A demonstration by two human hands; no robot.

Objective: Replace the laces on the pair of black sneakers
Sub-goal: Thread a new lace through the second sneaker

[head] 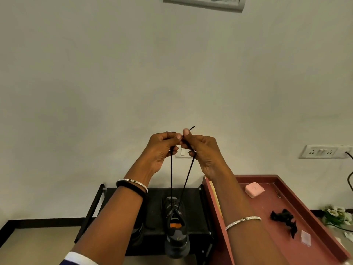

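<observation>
Left hand (162,148) and right hand (202,150) pinch 2 lace strands (171,178) above 1 sneaker (176,232).

Sneaker (176,226): black, orange patch inside, standing on a black rack (152,207), toe toward the wall.
Lace (171,178): black, two taut strands rising from the sneaker up to the hands.
Left hand (162,148): well above the sneaker, pinching the left strand.
Right hand (202,152): well above the sneaker, fingertips meeting the left hand's, pinching the right strand; the lace tip pokes up past the thumb.
Red table (277,236): just right of the sneaker, carrying a pink box (255,189) and a black tangled bundle (284,219).
Wall socket (322,151): above and far right of the sneaker.
</observation>
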